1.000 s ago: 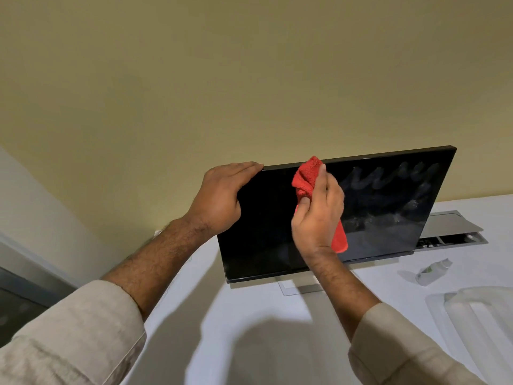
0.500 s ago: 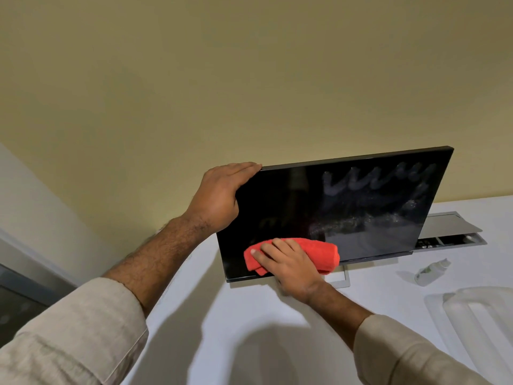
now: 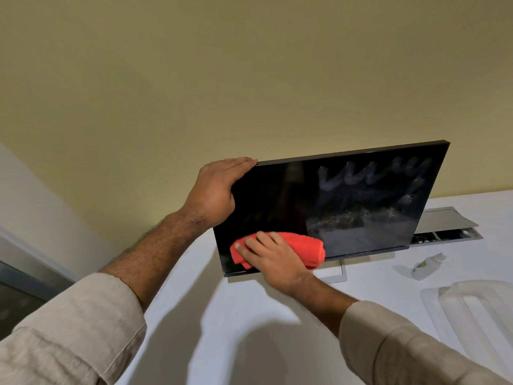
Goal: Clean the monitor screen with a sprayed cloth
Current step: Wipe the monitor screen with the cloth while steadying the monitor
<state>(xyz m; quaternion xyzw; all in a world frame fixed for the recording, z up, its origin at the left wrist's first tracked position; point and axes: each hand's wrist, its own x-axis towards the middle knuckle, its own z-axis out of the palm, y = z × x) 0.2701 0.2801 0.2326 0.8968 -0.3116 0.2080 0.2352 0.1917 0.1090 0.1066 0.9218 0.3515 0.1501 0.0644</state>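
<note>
Bench (image 3: 249, 343): white, carries the monitor (image 3: 277, 195), which stands tilted on its stand. Right half of the screen shows hazy smears; left half looks dark and clean.

Left hand (image 3: 213, 190): clasps the monitor's top left corner, fingers over the top edge, bracing it.

Right hand (image 3: 273, 258): fingers straight, spread flat, pressing the cloth (image 3: 305, 245) onto the screen's lower left, near the bottom edge.

Cloth: red, folded, under the right fingers, one end sticking out to the right.

Bottle (image 3: 426, 266): lies on the bench, right of the stand.

Judgement: for a good wipe, use even, overlapping strokes toward the smeared right side with light pressure, the left hand steadying.
</note>
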